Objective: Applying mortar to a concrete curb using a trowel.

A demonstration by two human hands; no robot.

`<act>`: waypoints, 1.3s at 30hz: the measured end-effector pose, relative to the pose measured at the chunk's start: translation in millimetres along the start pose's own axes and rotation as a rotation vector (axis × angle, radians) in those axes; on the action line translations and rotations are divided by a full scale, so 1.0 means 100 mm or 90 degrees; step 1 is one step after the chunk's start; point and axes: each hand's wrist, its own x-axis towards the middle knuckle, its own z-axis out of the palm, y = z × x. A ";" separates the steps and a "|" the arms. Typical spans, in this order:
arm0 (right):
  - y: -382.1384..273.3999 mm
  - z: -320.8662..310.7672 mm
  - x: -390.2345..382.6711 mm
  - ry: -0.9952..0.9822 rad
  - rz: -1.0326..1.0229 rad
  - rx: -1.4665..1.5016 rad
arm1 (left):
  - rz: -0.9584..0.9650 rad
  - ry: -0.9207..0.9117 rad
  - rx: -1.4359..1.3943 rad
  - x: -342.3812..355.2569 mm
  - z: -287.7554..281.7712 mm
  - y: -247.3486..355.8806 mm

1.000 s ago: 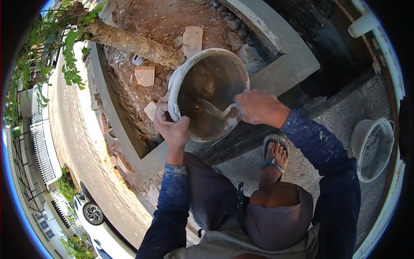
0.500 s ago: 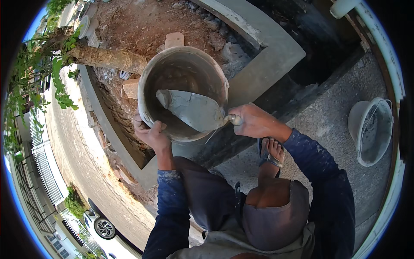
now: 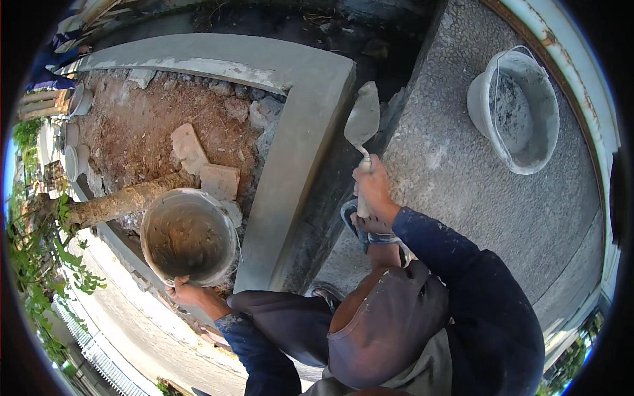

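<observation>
My left hand (image 3: 189,294) is closed over the near rim of a mortar-stained bucket (image 3: 228,214). Brownish-grey, wet-looking material coats the inside of this bucket. In my right hand (image 3: 374,188) is the handle of a pointing trowel (image 3: 363,119), its grey-smeared blade pointing away from me. The trowel is outside the bucket, above the dark gap beside the concrete walkway. My right fingers wrap round the handle, and their tips are partly hidden.
A smooth cement-rendered wall (image 3: 304,125) turns a corner around the reddish soil (image 3: 139,119). Brick pieces (image 3: 220,181) and a tree trunk (image 3: 125,201) lie by the bucket. On the rough walkway (image 3: 436,198) stands a second bucket (image 3: 481,99) with grey residue. Another person (image 3: 49,69) appears far left.
The trowel has come out of the bucket and swung right in my right hand. My left hand still grips the rim; the bucket now sits lower and further left in view.
</observation>
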 end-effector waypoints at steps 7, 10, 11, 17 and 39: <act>0.20 0.32 0.86 0.091 0.238 0.184 | -0.012 0.037 0.222 0.19 -0.44 -0.15; 0.23 0.30 1.07 0.041 0.178 0.057 | 0.048 0.033 0.228 0.16 -0.53 -0.20; 0.23 0.28 1.07 0.045 0.178 0.056 | 0.050 0.054 0.212 0.14 -0.56 -0.20; 0.50 0.25 0.70 -0.205 0.189 0.020 | 0.037 0.060 0.385 -0.01 -0.51 0.01; 0.48 0.40 0.65 0.089 -0.070 -0.235 | -0.157 0.025 0.010 -0.08 -0.27 -0.03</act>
